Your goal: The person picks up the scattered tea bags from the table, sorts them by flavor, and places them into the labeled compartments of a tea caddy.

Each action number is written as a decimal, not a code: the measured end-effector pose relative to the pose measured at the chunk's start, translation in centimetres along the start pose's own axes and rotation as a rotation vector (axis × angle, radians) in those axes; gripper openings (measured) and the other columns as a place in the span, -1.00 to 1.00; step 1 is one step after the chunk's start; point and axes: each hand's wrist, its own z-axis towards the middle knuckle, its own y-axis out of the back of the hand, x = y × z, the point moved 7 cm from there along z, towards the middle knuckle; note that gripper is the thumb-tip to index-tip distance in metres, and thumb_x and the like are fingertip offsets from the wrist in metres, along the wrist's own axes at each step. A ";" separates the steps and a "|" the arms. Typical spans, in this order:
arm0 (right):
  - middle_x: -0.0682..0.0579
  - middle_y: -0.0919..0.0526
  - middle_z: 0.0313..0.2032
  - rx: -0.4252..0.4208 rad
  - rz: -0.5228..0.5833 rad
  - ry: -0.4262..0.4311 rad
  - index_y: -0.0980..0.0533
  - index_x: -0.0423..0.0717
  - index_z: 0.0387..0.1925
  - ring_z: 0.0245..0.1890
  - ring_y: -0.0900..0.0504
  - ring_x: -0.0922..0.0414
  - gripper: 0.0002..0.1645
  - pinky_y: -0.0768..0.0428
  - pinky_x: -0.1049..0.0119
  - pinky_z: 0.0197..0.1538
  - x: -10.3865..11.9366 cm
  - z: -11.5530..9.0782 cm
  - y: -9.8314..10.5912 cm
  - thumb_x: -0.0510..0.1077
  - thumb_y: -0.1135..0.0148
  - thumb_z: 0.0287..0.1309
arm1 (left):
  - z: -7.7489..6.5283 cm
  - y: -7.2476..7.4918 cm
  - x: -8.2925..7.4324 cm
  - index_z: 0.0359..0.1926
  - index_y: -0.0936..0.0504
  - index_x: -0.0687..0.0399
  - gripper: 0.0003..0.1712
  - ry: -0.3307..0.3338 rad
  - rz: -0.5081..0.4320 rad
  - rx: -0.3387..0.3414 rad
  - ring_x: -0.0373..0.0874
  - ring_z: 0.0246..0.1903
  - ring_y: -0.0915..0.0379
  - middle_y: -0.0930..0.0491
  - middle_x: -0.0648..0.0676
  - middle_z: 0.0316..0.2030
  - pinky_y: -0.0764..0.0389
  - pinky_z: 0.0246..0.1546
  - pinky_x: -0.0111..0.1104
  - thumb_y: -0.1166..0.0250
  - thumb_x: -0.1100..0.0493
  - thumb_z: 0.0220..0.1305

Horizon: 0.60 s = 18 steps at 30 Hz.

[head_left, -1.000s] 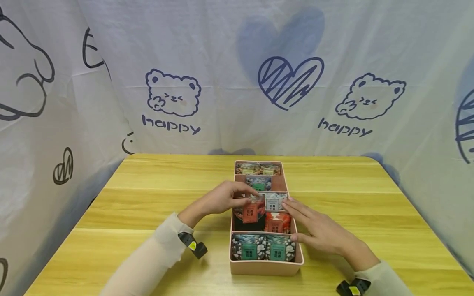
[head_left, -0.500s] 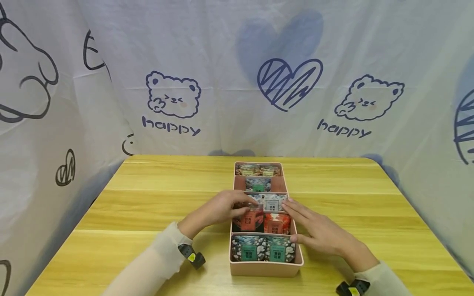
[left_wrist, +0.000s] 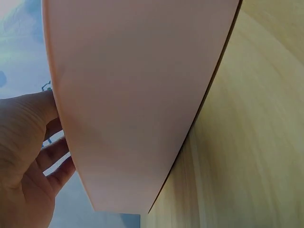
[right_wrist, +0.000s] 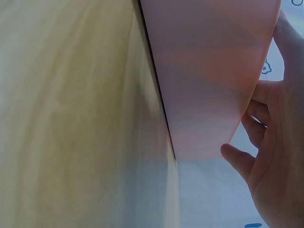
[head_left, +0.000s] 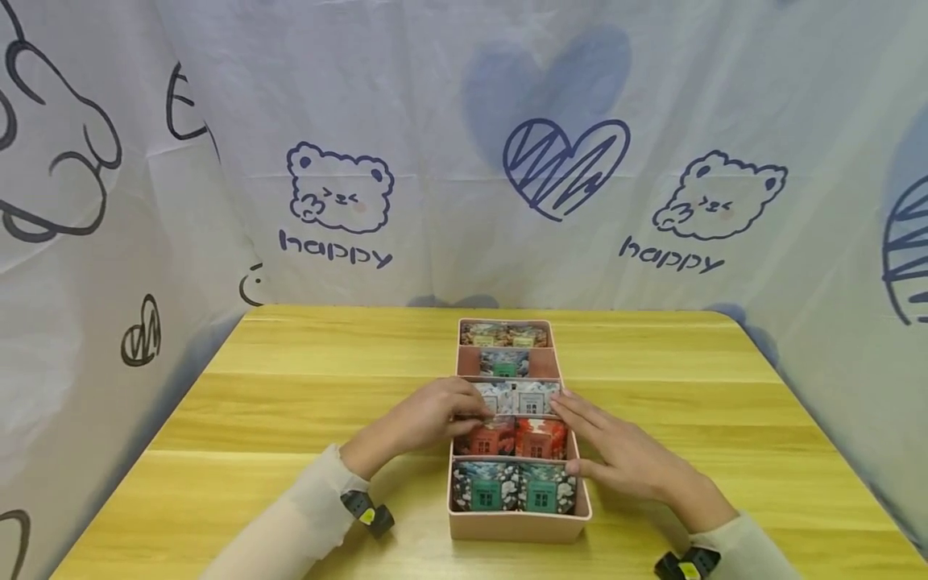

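A long pink divided box (head_left: 518,528) holds square tea packets in its compartments. My left hand (head_left: 428,415) reaches over the left rim, thumb and fingers bent at the upper edge of a red tea packet (head_left: 484,442). That packet lies beside another red packet (head_left: 541,440). Just behind them are two pale packets (head_left: 535,398), the left one partly covered by my fingers. My right hand (head_left: 631,455) rests on the right rim with its fingers extended. Both wrist views show the box's outer wall (left_wrist: 133,104); the packets are hidden there.
Dark green-labelled packets (head_left: 486,488) fill the nearest compartment. One green-labelled packet (head_left: 503,365) sits farther back, and yellow-labelled packets (head_left: 484,335) occupy the far end. The box stands on a wooden table (head_left: 290,403), with a printed white curtain (head_left: 449,201) around it.
My left hand has lowered the raised red packet into its compartment and moved slightly left and nearer. More of the left pale packet shows. The right hand has stayed on the rim.
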 end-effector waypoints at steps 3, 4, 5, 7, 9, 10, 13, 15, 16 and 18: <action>-0.07 -0.02 0.51 0.003 0.000 -0.011 -0.03 -0.02 0.53 0.40 -0.21 -0.12 -0.05 -0.47 -0.16 0.20 -0.1 0.1 0.2 0.22 -0.17 0.29 | 0.0 0.4 0.0 -0.13 -0.76 0.05 -0.83 -0.007 -0.004 -0.005 -0.14 -0.05 -0.56 -0.67 -0.02 -0.11 -0.55 0.10 -0.31 -0.37 0.20 0.26; -0.07 -0.01 0.51 0.006 -0.001 -0.016 -0.03 -0.01 0.53 0.39 -0.22 -0.13 -0.05 -0.48 -0.16 0.19 -0.2 0.1 0.2 0.22 -0.17 0.29 | 0.0 0.5 0.0 -0.13 -0.76 0.06 -0.83 -0.003 -0.008 -0.004 -0.14 -0.04 -0.56 -0.67 -0.01 -0.10 -0.55 0.11 -0.30 -0.37 0.19 0.26; -0.06 -0.02 0.51 0.008 0.003 -0.022 -0.03 -0.01 0.53 0.39 -0.22 -0.13 -0.04 -0.48 -0.16 0.19 -0.2 0.0 0.3 0.23 -0.17 0.29 | 0.0 0.6 0.2 -0.13 -0.76 0.06 -0.83 0.010 -0.009 0.000 -0.13 -0.03 -0.56 -0.67 -0.01 -0.09 -0.55 0.11 -0.29 -0.36 0.18 0.28; -0.07 -0.03 0.51 0.012 0.000 -0.028 -0.03 -0.01 0.53 0.39 -0.22 -0.13 -0.04 -0.47 -0.17 0.20 -0.3 0.0 0.3 0.24 -0.17 0.28 | -0.2 0.8 0.5 -0.11 -0.75 0.06 -0.81 0.047 -0.012 0.008 -0.12 -0.01 -0.55 -0.67 0.00 -0.07 -0.55 0.12 -0.27 -0.34 0.15 0.30; -0.07 -0.05 0.50 0.015 -0.005 -0.028 -0.05 -0.02 0.53 0.40 -0.21 -0.12 -0.03 -0.45 -0.17 0.22 -0.3 -0.1 0.4 0.25 -0.18 0.27 | -0.4 1.0 0.9 -0.08 -0.74 0.07 -0.79 0.087 -0.023 0.012 -0.10 0.01 -0.55 -0.67 0.00 -0.05 -0.55 0.12 -0.25 -0.32 0.13 0.32; -0.08 -0.06 0.50 0.014 -0.012 -0.025 -0.05 -0.02 0.53 0.40 -0.21 -0.12 -0.03 -0.44 -0.16 0.23 -0.3 -0.1 0.5 0.25 -0.18 0.26 | -0.6 1.1 1.2 -0.06 -0.73 0.07 -0.78 0.109 -0.027 0.010 -0.10 0.01 -0.55 -0.67 0.01 -0.04 -0.55 0.13 -0.24 -0.31 0.13 0.33; -0.09 -0.08 0.49 0.006 -0.030 -0.010 -0.05 -0.04 0.53 0.40 -0.21 -0.13 -0.03 -0.41 -0.15 0.26 -0.3 -0.1 0.8 0.24 -0.19 0.26 | -1.2 1.7 1.9 -0.02 -0.72 0.06 -0.76 0.162 -0.041 -0.012 -0.08 0.02 -0.55 -0.67 0.02 -0.02 -0.55 0.12 -0.20 -0.31 0.13 0.33; -0.11 -0.10 0.48 -0.003 -0.035 0.001 -0.06 -0.05 0.52 0.39 -0.22 -0.14 -0.04 -0.39 -0.15 0.27 -0.3 0.0 1.1 0.22 -0.20 0.27 | -1.7 2.0 2.6 -0.01 -0.71 0.05 -0.74 0.197 -0.033 -0.026 -0.06 0.03 -0.55 -0.66 0.03 -0.01 -0.56 0.12 -0.19 -0.31 0.11 0.34; -0.11 -0.10 0.48 -0.008 -0.037 0.003 -0.06 -0.06 0.52 0.39 -0.23 -0.15 -0.04 -0.39 -0.15 0.27 -0.3 0.0 1.2 0.21 -0.20 0.27 | -1.9 2.2 2.8 0.01 -0.71 0.04 -0.74 0.212 -0.027 -0.033 -0.06 0.03 -0.55 -0.66 0.03 -0.01 -0.55 0.12 -0.17 -0.30 0.11 0.34; -0.12 -0.12 0.47 -0.023 -0.044 0.005 -0.07 -0.08 0.52 0.38 -0.24 -0.16 -0.05 -0.39 -0.15 0.28 -0.5 0.2 1.6 0.18 -0.21 0.27 | -2.3 2.6 3.3 0.03 -0.69 0.04 -0.71 0.237 -0.009 -0.042 -0.04 0.04 -0.54 -0.65 0.04 0.00 -0.55 0.13 -0.16 -0.29 0.08 0.35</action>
